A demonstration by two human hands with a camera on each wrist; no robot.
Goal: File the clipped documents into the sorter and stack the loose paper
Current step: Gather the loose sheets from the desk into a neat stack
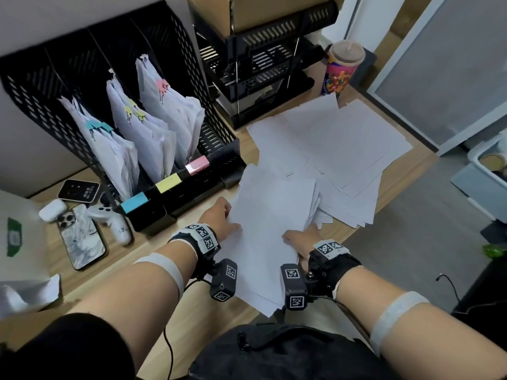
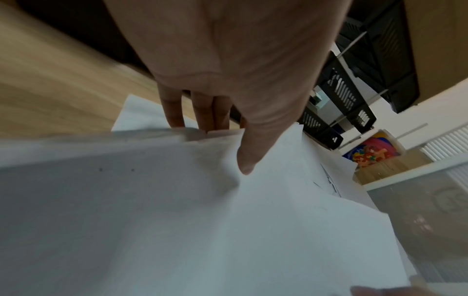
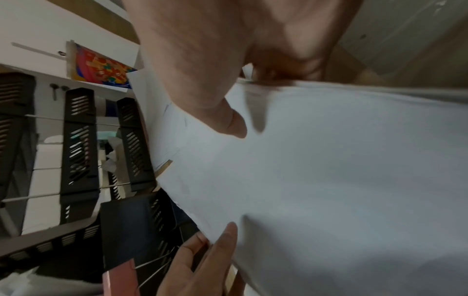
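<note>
A stack of loose white paper (image 1: 271,229) is held just above the wooden desk (image 1: 115,278), one hand on each side. My left hand (image 1: 227,215) grips its left edge: thumb (image 2: 249,158) on top, fingers (image 2: 202,116) at the edge. My right hand (image 1: 300,237) grips the right edge, with the thumb (image 3: 228,120) pressed on the sheets (image 3: 329,180). More loose sheets (image 1: 343,149) lie fanned out behind. The black mesh sorter (image 1: 41,86) at the left holds clipped documents with blue clips (image 1: 98,127), yellow clips (image 1: 133,111) and pink clips (image 1: 162,85).
Stacked black trays (image 1: 263,64) under a cardboard box (image 1: 260,12) stand behind the paper, with a colourful cup (image 1: 341,72) to their right. A phone (image 1: 82,237), an earbud case (image 1: 52,209) and a white controller (image 1: 115,220) lie left of the sorter. The desk edge runs at the right.
</note>
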